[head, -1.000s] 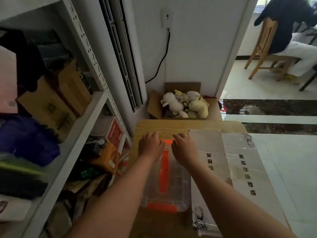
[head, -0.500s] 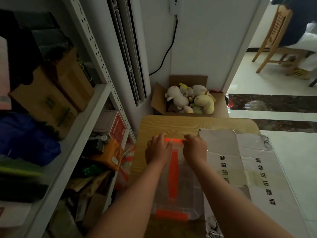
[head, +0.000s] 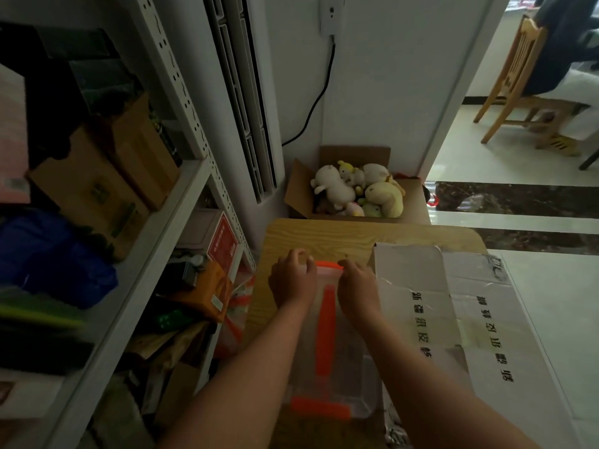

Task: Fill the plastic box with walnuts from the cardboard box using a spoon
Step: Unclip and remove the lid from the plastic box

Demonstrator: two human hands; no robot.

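Observation:
A clear plastic box [head: 353,377] with an orange handle and orange latches lies lid-on upon a small wooden table [head: 324,236]. My left hand [head: 291,280] and my right hand [head: 358,285] both rest on its far end, fingers curled around the far orange latch [head: 327,265]. To the right lies a closed cardboard box [head: 453,319], taped over and printed with black characters. No spoon or walnuts show in view.
A metal shelf rack [head: 155,228] packed with boxes and bags stands close on the left. Behind the table sits an open carton of plush toys [head: 356,189] against the wall. At the far right a person sits on a wooden chair [head: 518,92].
The view has drifted and tilted slightly. Both hands stay at the far latch of the plastic box, fingers shifting a little over it; the lid still looks shut.

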